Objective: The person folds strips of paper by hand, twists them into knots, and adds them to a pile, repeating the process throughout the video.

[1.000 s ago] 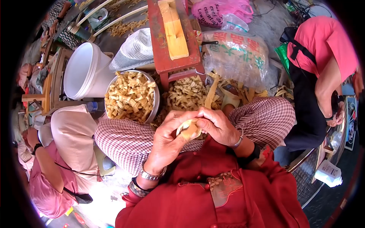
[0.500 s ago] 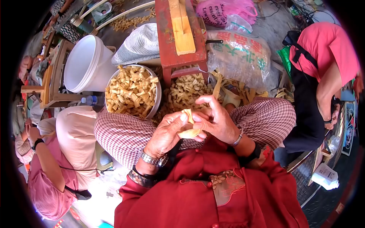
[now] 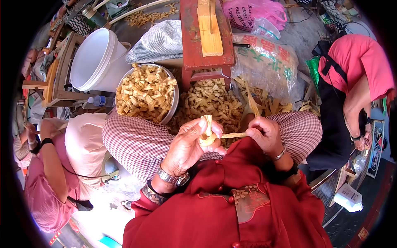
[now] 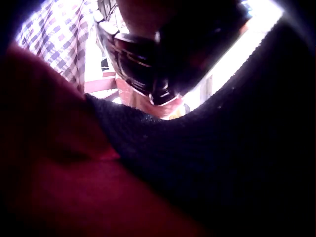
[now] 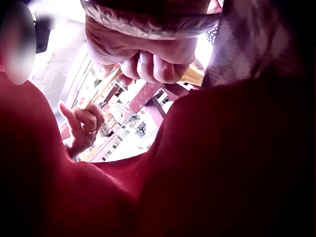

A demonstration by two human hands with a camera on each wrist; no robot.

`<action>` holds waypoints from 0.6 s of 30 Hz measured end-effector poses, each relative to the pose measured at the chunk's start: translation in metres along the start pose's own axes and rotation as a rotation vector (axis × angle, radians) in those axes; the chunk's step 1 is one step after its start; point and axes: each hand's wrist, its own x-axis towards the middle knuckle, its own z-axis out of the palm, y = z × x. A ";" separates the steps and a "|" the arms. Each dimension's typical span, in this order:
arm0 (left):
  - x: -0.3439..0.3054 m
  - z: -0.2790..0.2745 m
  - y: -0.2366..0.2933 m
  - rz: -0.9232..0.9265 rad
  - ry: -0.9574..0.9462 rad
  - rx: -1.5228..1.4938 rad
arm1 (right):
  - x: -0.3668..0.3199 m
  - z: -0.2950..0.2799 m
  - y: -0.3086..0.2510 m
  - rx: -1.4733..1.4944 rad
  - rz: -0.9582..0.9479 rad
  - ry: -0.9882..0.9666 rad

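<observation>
In the head view my left hand [image 3: 186,144] holds a folded pale-yellow strip [image 3: 208,138], like dried husk or leaf, between thumb and fingers. Its narrow, twisted tail [image 3: 234,135] stretches sideways to my right hand [image 3: 266,136], which pinches the end. The right wrist view shows my right fingers [image 5: 148,66] curled, with the tail running down toward the other hand. Behind the right hand another long strip [image 3: 251,101] rises from the heap. In the left wrist view, the watch and dark cloth hide most of the left hand.
A metal basin [image 3: 176,93] full of folded pieces sits beyond the left knee, beside a heap of similar pieces [image 3: 211,99]. Past them stand a red stool [image 3: 192,45] bearing a wooden block, a white bucket [image 3: 87,62] and a plastic sack [image 3: 269,62]. People sit on both sides.
My hands were together around the strip; the right hand has moved away to the right, drawing the tail out straight. The left hand keeps hold of the folded part. The head view has shifted slightly.
</observation>
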 end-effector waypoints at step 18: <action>-0.007 -0.004 0.006 0.006 0.125 -0.113 | -0.011 0.006 -0.016 -0.039 -0.053 -0.051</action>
